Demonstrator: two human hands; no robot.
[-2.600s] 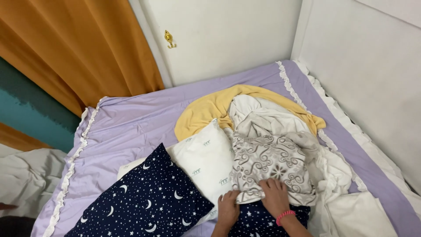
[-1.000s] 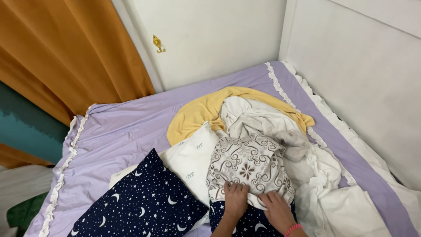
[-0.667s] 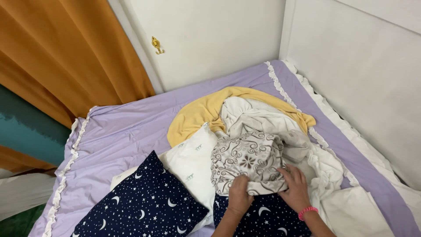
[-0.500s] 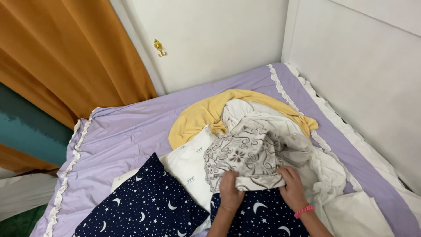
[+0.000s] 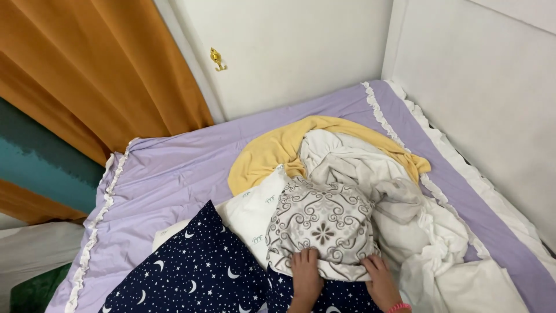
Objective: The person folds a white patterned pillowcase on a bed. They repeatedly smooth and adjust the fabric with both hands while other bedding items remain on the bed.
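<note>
Left hand: your left hand [image 5: 305, 279] lies palm down on the near edge of the patterned cloth [image 5: 321, 223], fingers spread and flat; the grip is apart, pressing rather than pinching, which looks meant to keep that edge from sliding
Right hand: your right hand [image 5: 380, 282] sits on the near right corner of the same cloth, fingers bent over the hem; you cannot tell whether they pinch the fabric or only rest on it. A pink band shows at the wrist
Patterned cloth: grey and white with swirls, bunched into a rounded mound at the near middle of the bed [image 5: 174, 174]; it rises just far of both hands, so each grip touches only its near hem, with the bulk beyond your fingertips
Navy pillow: the star and moon pillow [image 5: 197, 275] lies near left, and similar navy fabric shows under your hands and the cloth's hem
White pillow: the white pillow [image 5: 255, 211] is wedged between the navy pillow and the cloth, touching both
Yellow blanket: the yellow blanket [image 5: 278, 148] curves around the far side of the pile
White sheets: crumpled white sheets [image 5: 405, 214] spill to the right of the cloth, touching it
Surroundings: an orange curtain [image 5: 87, 75] hangs at far left; white walls close the far and right sides
</note>
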